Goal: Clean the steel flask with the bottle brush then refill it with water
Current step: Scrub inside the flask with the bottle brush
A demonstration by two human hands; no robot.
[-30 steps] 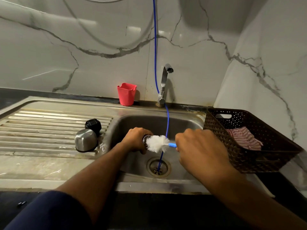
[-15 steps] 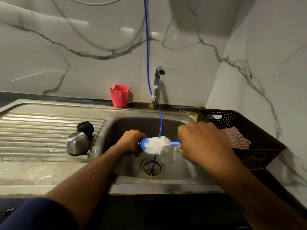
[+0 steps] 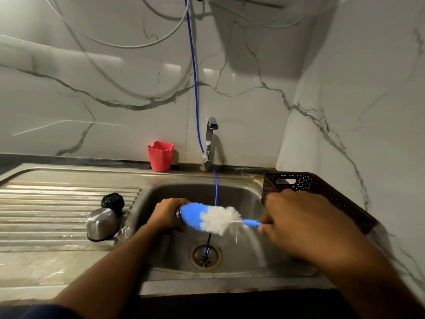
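Observation:
My left hand (image 3: pixel 166 215) grips the steel flask (image 3: pixel 179 213) over the sink basin, and only its dark mouth rim shows past my fingers. The bottle brush (image 3: pixel 211 218), with blue and white bristles, lies almost level with its blue tip at the flask's mouth. My right hand (image 3: pixel 301 223) grips the brush's blue handle (image 3: pixel 251 223) to the right. Most of the bristle head is outside the flask.
The steel cup lid (image 3: pixel 101 224) and the black stopper (image 3: pixel 112 201) sit on the ribbed drainboard at the left. A red cup (image 3: pixel 160 156) and the tap (image 3: pixel 210 141) stand behind the sink (image 3: pixel 230 259). A blue hose (image 3: pixel 215 187) runs down into the drain. A brown basket (image 3: pixel 322 187) is at the right.
My right hand has pulled the brush to the right, out of the flask, so the blue bristles now show. The camera has tilted up slightly.

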